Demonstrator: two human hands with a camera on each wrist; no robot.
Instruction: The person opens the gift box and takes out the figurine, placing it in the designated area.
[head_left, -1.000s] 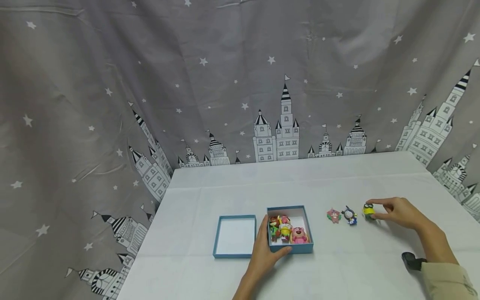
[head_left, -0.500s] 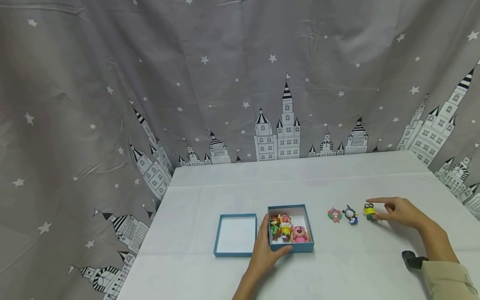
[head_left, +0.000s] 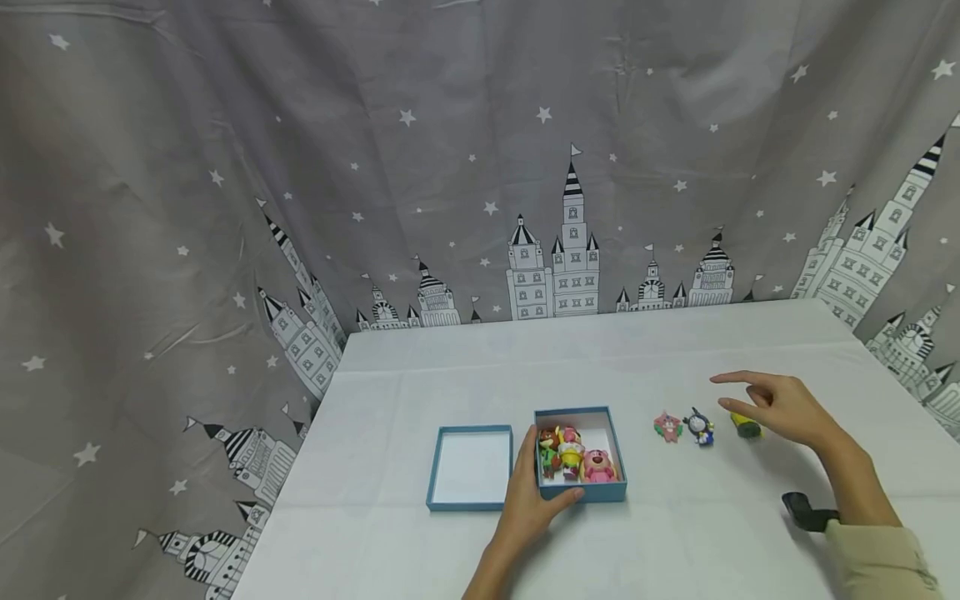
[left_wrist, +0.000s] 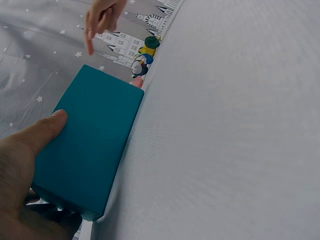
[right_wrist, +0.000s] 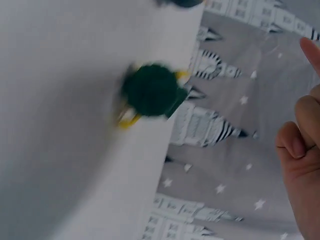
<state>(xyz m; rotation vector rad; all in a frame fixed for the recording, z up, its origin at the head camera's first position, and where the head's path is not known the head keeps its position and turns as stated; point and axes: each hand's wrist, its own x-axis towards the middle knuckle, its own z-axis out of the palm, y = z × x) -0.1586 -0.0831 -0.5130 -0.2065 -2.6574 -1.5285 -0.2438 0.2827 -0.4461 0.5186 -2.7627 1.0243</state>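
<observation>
My left hand grips the left front corner of a small blue open box. The thumb lies on its front wall in the left wrist view. Inside are a brown-and-green figurine, a pink-and-yellow figurine and a pink bear figurine. My right hand is raised over the table, index finger and thumb spread with nothing between them. Just below it is a yellow-and-green figurine, partly covered by the hand in the head view. Its dark green end faces the right wrist camera.
A blue-rimmed white box lid lies left of the box. To the box's right lie a pink star-shaped figurine and a dark-blue-and-white figurine. A grey castle-print curtain hangs behind the white table.
My right hand has let go of the yellow-and-green figurine and moved up and slightly left. The figurine's eyes no longer show. My left hand stays at the box.
</observation>
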